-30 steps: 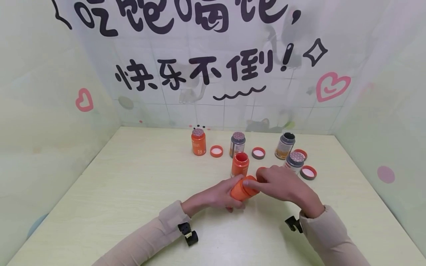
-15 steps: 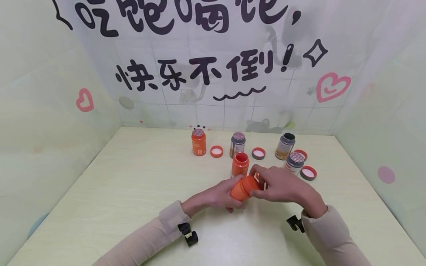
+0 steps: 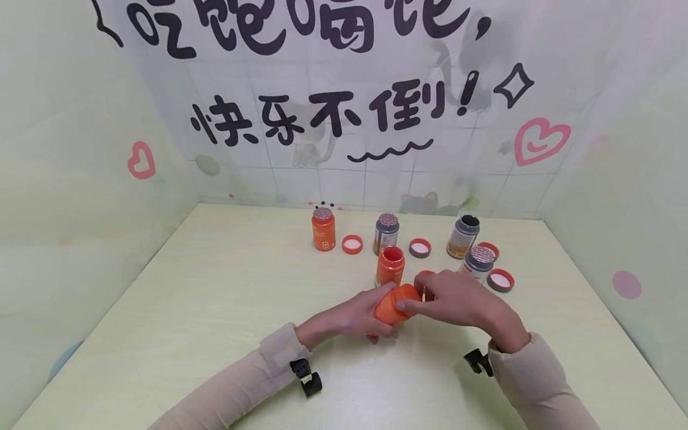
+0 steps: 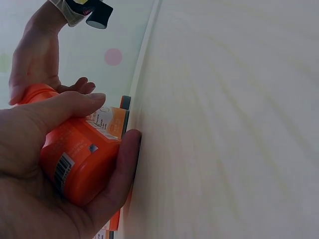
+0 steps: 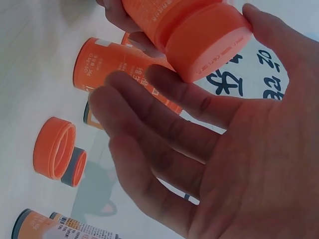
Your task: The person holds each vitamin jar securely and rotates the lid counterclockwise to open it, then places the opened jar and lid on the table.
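In the head view, my left hand (image 3: 357,316) grips an orange bottle (image 3: 388,312), tilted with its orange screw lid (image 3: 408,294) up and to the right. In the left wrist view, thumb and fingers wrap the bottle's body (image 4: 75,154), which bears a barcode. My right hand (image 3: 459,301) pinches the lid between thumb and index finger. In the right wrist view the lid (image 5: 207,42) sits on the bottle, and the other fingers are loosely bent, clear of it. Just behind the held bottle stands an uncapped orange bottle (image 3: 390,269).
Toward the back stand a sealed orange bottle (image 3: 323,232), a sealed grey bottle (image 3: 386,233) and an uncapped grey one (image 3: 463,237). Another sealed grey bottle (image 3: 477,263) is near my right hand. Several loose lids lie around, including an orange lid (image 3: 352,243) and a grey-rimmed lid (image 3: 501,279).
My right hand's fingers shifted back around the lid's rim, then its thumb came up over the lid again. My left hand keeps its hold on the bottle. The whole head view shifted slightly.
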Tool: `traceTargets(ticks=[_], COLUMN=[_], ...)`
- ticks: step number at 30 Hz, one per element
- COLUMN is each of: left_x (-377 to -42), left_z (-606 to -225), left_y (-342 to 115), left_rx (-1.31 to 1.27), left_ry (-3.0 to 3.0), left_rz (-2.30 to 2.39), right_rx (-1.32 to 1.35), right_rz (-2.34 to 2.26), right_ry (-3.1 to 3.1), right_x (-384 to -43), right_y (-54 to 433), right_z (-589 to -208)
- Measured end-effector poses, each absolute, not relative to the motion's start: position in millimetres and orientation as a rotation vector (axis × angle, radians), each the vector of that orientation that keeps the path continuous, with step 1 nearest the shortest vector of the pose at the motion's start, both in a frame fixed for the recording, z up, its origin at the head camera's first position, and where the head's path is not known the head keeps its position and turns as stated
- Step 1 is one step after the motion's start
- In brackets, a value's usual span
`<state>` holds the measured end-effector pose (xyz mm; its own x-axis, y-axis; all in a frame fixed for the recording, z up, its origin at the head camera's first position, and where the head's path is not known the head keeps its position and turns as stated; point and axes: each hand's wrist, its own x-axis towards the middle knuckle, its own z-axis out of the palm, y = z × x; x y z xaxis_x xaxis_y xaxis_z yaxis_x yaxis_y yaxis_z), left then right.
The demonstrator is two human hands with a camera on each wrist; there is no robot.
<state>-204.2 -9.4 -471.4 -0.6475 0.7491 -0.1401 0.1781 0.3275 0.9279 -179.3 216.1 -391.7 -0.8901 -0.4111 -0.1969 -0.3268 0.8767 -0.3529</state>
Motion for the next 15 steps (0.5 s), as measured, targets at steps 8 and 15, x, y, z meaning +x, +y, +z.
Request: traceTargets(ticks=[8, 15], left_x=[-202.1, -203.0], left_z=[-470.6, -470.6], left_y=[-9.3, -9.4], left_rx=[0.798, 0.808], left_ry=[2.049, 2.05], left_rz=[1.315, 1.316], right_rx=[-0.59, -0.637], right_rz=[-0.453, -0.458], right_ry=[2.721, 2.734], right_x=[-177.9, -179.3], right_y=[220.7, 219.6], right_z=[-390.8, -390.2])
